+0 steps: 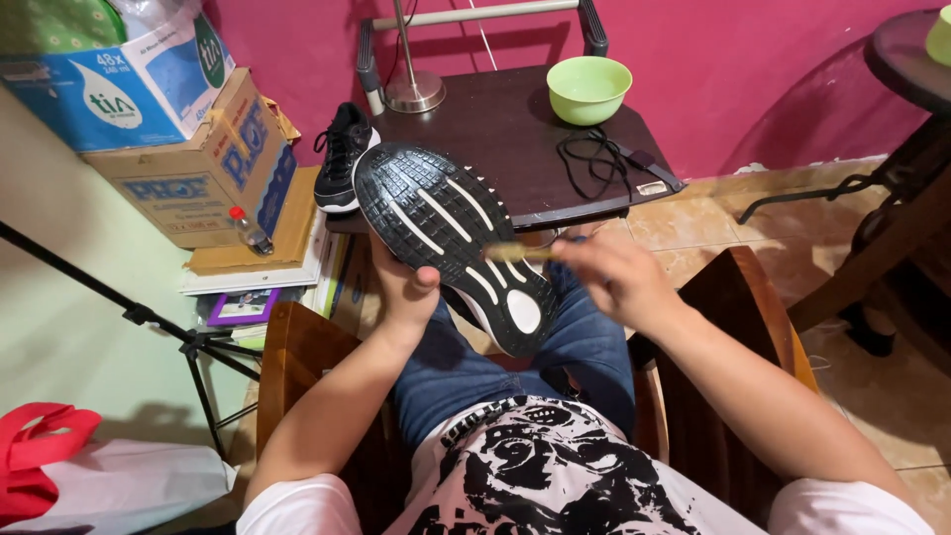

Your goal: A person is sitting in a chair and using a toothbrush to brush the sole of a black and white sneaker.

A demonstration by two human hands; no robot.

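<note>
Seated person, head view looking down at lap. Left hand holds a black sneaker sole-up over the knees, grip closed around the shoe's side edge, thumb pressed on the sole near the midfoot. The sole is black with white stripes and a white oval patch at the heel end, toe pointing away toward the table.

Right hand is motion-blurred, grip closed on a small yellowish brush-like tool (too blurred to tell exactly what kind), its tip touching the sole near the middle stripes.

Shoe sits above the blue jeans, just in front of the table edge. The second black sneaker stands upright on its white sole at the left corner of the dark table. Also on the table: a green bowl, a coiled black cable and a metal lamp base.

Left side: stacked cardboard boxes, a small bottle with a red cap beside them, a black tripod against the pale wall, a red bag at the lower corner. Pink wall behind, tiled floor to the right, another dark round table at the far right. The person sits in a wooden chair.
</note>
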